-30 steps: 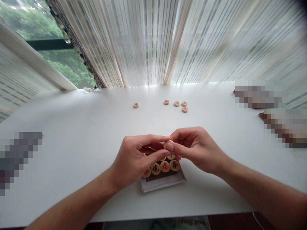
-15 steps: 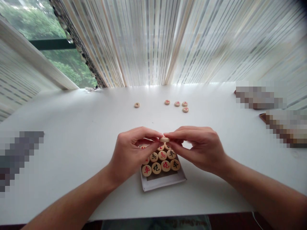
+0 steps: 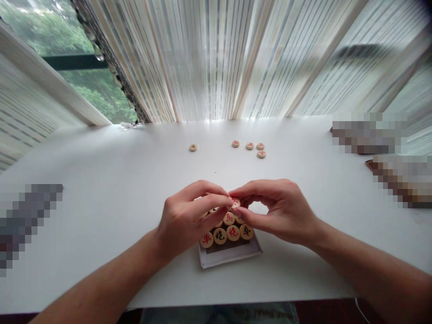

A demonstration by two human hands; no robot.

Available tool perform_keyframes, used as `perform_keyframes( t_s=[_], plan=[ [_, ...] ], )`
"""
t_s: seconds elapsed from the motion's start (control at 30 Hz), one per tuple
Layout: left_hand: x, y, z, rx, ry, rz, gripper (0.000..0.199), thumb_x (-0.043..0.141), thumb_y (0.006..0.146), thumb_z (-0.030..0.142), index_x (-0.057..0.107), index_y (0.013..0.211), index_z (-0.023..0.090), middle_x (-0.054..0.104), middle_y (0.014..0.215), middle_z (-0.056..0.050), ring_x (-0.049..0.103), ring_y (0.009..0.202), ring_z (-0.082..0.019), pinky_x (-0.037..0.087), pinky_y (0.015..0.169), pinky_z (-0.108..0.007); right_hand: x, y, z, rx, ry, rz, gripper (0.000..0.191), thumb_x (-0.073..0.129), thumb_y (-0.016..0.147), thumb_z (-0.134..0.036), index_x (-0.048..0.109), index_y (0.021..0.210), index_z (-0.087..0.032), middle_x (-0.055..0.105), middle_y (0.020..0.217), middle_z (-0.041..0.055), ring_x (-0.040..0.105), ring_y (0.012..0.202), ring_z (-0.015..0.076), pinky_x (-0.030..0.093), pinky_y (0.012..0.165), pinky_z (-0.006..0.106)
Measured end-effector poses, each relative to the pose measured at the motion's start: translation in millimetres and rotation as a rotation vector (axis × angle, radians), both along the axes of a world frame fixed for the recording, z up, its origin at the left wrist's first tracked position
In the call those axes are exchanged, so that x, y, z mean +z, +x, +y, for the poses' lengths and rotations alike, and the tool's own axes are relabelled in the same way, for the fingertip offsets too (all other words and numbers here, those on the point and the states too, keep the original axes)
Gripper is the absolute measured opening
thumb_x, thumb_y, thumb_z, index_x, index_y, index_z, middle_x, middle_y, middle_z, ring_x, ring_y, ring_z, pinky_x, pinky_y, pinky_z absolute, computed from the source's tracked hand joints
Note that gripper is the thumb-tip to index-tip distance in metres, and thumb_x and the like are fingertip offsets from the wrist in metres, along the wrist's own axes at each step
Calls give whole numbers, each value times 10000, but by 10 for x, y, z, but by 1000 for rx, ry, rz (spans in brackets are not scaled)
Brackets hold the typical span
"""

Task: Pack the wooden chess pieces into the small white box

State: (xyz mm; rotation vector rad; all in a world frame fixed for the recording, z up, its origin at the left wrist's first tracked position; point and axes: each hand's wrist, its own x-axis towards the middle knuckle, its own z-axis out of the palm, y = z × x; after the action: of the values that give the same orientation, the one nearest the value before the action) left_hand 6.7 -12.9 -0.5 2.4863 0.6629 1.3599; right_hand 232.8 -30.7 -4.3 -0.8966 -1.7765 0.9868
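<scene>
Between the fingertips of my left hand [image 3: 189, 216] and my right hand [image 3: 280, 202] is a round wooden Chinese chess piece [image 3: 235, 203] with a red character, its face tilted up toward me. Both hands are closed on its edges, above a shallow white box [image 3: 232, 256]. In the box, rows of Chinese chess pieces lie face up, among them a red one [image 3: 233, 232] and a black one [image 3: 220, 236] in the front row. My fingers hide the back rows and part of the left side.
Farther back on the white table [image 3: 118, 193] lie a lone black-marked piece [image 3: 193, 147] and several red-marked pieces [image 3: 249, 146]. Blurred-out objects sit at the right [image 3: 364, 137] and left [image 3: 30, 225]. Striped curtains [image 3: 209, 63] hang along the table's far edge.
The held piece has turned from edge-on to showing its red-marked face. My left fingers have shifted over it, covering more of the box's pieces. The loose pieces stay put.
</scene>
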Motion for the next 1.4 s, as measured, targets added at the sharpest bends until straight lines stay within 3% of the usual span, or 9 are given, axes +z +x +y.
perform_keyframes(
  t_s=[0.2,0.47,0.6,0.77,0.97,1.4],
  plan=[
    [-52,-51,18,-42,72,42,121,788,921,68,809,1029,118,788,988,-115,768,883,-172,628,795,-247,27,-1,13,26,-66,-29,157,833,883,-211,836,1029,-154,847,896,64,773,732,171,659,702,274],
    [-23,-16,7,-64,99,84,121,714,946,36,789,1007,109,792,974,-125,754,859,-182,624,759,-274,87,48,47,3,-13,-222,109,808,842,-158,792,946,-186,793,840,-2,649,698,130,524,636,259],
    [15,-64,57,55,52,18,271,638,903,-47,788,1050,126,792,985,-91,755,898,-162,616,816,-269,106,47,14,-8,59,-235,108,801,862,-179,770,966,-185,752,820,-9,617,713,127,498,649,260],
    [20,-113,165,220,6,-60,279,622,883,-45,794,1002,139,787,913,-55,727,804,-148,590,762,-280,110,-87,-131,149,233,-264,143,795,858,-137,751,991,-160,759,902,43,649,801,154,527,733,275],
    [-28,-63,158,180,4,-64,261,619,907,-20,792,999,152,791,942,-48,741,822,-142,600,760,-267,64,-240,-243,289,342,-299,126,741,906,-123,742,1030,-146,738,931,85,605,871,206,534,813,346],
    [-57,-49,169,155,4,-55,272,628,891,-38,792,1015,139,800,960,-53,748,835,-149,601,778,-280,18,-297,-264,329,377,-379,114,704,976,-135,721,1087,-156,728,1028,87,586,970,222,508,923,361]
  ],
)
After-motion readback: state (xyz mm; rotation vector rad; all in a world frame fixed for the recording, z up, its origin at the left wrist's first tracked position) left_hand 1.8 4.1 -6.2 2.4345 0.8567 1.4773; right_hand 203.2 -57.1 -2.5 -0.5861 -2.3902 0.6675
